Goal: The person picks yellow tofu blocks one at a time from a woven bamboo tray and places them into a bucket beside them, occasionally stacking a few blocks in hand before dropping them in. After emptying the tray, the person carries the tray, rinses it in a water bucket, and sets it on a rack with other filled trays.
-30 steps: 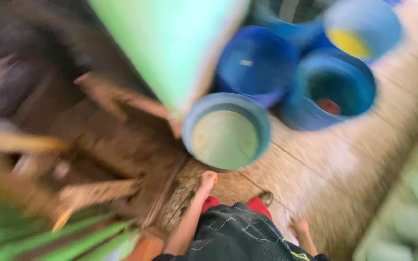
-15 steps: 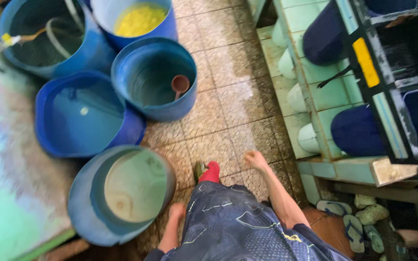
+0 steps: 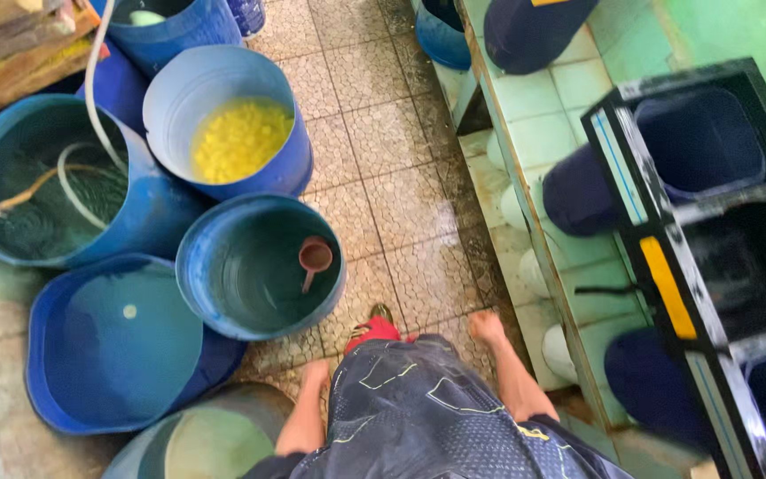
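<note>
Walking beside the blue barrel (image 3: 223,302) with the brown scoop (image 3: 314,257), I'd keep my left hand (image 3: 315,372) and right hand (image 3: 487,326) empty, loosely open, clear of its rim.

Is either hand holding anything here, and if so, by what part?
Nothing is held. The left hand and right hand both hang empty at the person's sides.

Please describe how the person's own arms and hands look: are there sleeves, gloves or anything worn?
Both forearms are bare, with no sleeves, gloves, watch or bands visible. The left hand and right hand look bare too, though blurred. A dark patterned garment with yellow line markings covers the body.
</note>
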